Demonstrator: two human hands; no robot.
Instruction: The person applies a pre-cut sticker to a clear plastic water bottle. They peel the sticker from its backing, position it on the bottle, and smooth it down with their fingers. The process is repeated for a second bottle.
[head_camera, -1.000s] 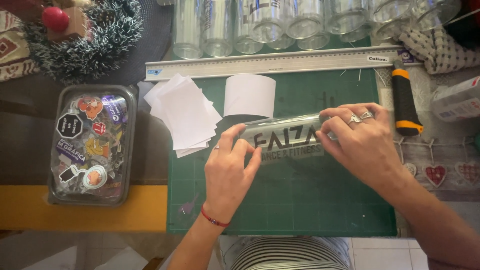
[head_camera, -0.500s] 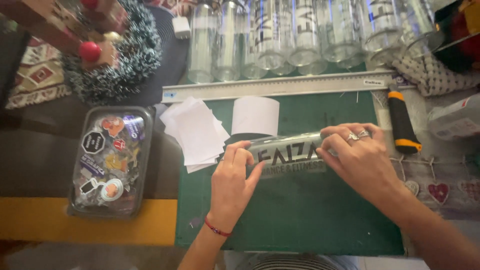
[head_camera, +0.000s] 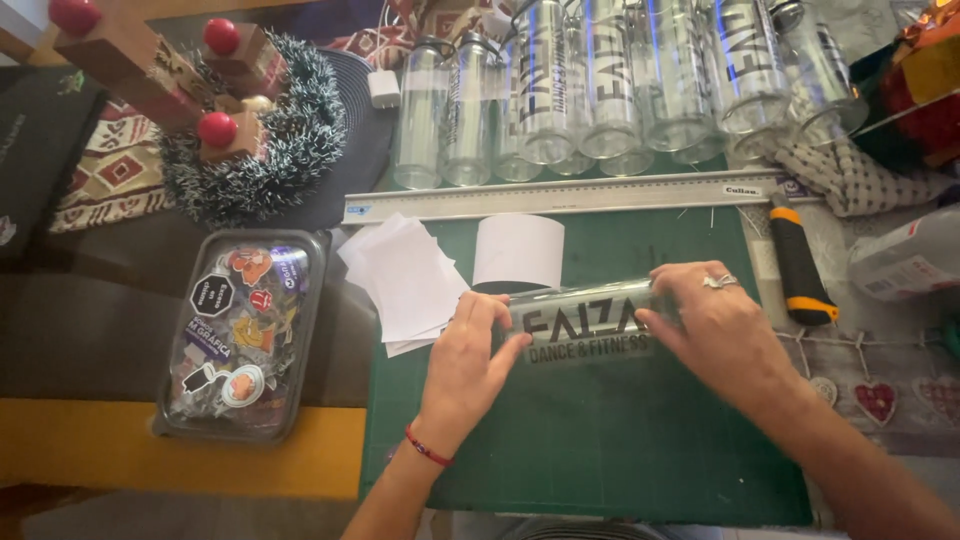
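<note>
Since the earlier frames the clear bottle (head_camera: 585, 322) has barely shifted, lying with its long axis left to right on the green cutting mat (head_camera: 600, 450), dark lettering facing up. Left hand (head_camera: 468, 365) and right hand (head_camera: 722, 325) press its ends, fingers together. Beyond the fingertips lie white paper squares (head_camera: 405, 280) and a metal ruler (head_camera: 560, 195).

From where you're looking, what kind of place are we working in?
Probably a home craft or sticker-decorating table. Both hands, left hand and right hand, press lettering onto a clear bottle on a green cutting mat, beside a metal ruler and utility knife.
</note>
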